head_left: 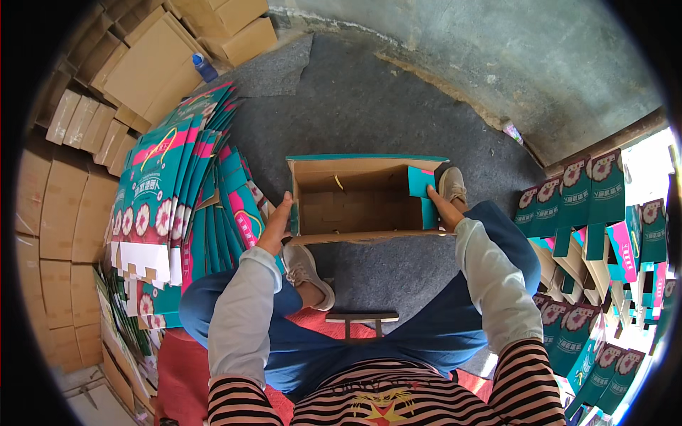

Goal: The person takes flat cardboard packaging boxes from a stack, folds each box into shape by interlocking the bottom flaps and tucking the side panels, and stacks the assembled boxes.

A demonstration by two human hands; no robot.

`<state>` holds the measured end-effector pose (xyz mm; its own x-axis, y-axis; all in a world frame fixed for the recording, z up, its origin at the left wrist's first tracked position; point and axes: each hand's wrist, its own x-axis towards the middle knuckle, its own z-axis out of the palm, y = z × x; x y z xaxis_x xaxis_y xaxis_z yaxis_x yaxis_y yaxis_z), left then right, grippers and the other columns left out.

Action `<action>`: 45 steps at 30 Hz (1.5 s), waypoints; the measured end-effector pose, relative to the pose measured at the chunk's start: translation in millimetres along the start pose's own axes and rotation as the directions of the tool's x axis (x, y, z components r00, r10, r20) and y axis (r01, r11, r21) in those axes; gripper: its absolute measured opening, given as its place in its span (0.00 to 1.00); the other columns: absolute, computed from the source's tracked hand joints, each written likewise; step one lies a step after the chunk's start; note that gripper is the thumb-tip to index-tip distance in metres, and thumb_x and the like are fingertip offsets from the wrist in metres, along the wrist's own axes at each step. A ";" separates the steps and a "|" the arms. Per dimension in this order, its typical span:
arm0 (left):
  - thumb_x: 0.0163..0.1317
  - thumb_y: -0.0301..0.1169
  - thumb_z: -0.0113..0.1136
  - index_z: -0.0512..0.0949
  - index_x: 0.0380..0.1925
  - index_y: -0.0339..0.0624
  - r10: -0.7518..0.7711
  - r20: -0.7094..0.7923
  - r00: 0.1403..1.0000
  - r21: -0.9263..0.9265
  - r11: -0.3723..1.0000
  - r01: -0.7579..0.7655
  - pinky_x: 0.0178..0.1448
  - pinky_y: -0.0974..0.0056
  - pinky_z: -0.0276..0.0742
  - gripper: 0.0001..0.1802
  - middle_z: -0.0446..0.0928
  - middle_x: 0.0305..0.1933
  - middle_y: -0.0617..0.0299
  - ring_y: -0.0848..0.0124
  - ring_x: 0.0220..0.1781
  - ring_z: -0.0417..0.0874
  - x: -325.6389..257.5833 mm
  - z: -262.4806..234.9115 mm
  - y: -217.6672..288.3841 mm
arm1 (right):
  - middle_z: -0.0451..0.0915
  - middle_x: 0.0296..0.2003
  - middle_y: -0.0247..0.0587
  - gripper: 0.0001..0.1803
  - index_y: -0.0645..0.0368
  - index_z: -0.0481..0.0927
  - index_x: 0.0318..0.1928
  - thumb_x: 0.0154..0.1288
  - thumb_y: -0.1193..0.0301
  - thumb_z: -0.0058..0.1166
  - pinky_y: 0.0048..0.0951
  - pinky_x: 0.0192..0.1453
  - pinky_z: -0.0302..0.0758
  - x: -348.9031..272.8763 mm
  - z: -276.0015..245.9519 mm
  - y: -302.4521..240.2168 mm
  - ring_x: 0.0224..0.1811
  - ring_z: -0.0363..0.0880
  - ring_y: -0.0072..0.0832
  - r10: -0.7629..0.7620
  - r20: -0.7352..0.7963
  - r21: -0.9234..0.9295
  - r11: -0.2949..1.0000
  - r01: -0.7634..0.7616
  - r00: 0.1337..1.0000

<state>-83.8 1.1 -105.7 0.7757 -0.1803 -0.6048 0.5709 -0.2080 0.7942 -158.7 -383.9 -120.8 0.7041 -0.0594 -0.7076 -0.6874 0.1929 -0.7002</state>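
An open cardboard box [366, 202], brown inside with teal outer faces, is held between my two hands above the floor. Its opening faces up toward me, and a small yellow cord shows on its far inner wall. My left hand [275, 226] presses against the left end, with its fingers mostly hidden behind the wall. At the right end, my right hand [446, 210] grips the wall, its thumb by a teal and pink flap [422, 182] that leans into the opening.
To my left lean stacks of flattened teal and pink cartons [153, 177], with brown boxes [64, 206] piled behind. Several folded teal boxes [590, 188] stand at the right. A blue bottle [205, 67] sits far left; a concrete wall [540, 57] borders the far side.
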 end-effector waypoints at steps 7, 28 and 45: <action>0.55 0.70 0.42 0.64 0.62 0.45 -0.050 -0.074 0.996 0.032 0.998 0.053 0.62 0.49 0.60 0.46 0.66 0.62 0.54 0.59 0.64 0.65 -6.5 10.4 5.0 | 0.48 0.69 0.46 0.51 0.57 0.45 0.69 0.58 0.34 0.41 0.47 0.66 0.58 -11.1 3.3 -6.1 0.71 0.48 0.40 0.088 0.038 -0.073 0.994 -0.085 0.995; 0.59 0.61 0.46 0.74 0.41 0.30 0.286 -0.112 0.952 0.705 0.698 -0.127 0.51 0.53 0.70 0.37 0.78 0.40 0.39 0.46 0.46 0.78 24.7 6.7 -18.9 | 0.76 0.44 0.51 0.24 0.60 0.74 0.50 0.57 0.58 0.58 0.36 0.48 0.74 -7.2 14.6 -21.5 0.44 0.77 0.43 -0.811 -0.211 -0.791 0.470 0.392 0.545; 0.60 0.30 0.56 0.76 0.46 0.44 0.926 0.061 0.372 0.870 0.133 -0.475 0.48 0.61 0.76 0.14 0.75 0.50 0.56 0.59 0.47 0.79 4.2 15.7 34.2 | 0.72 0.29 0.33 0.07 0.52 0.74 0.28 0.54 0.68 0.59 0.32 0.25 0.75 -17.7 5.1 -35.2 0.24 0.76 0.33 -0.961 0.261 -0.938 -0.230 0.259 0.091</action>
<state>-65.3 -21.9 -82.1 0.8010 -0.3188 0.5068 -0.5265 -0.7781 0.3426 -146.1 -384.6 -83.1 0.7711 0.0648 0.6333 0.1733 -0.9786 -0.1109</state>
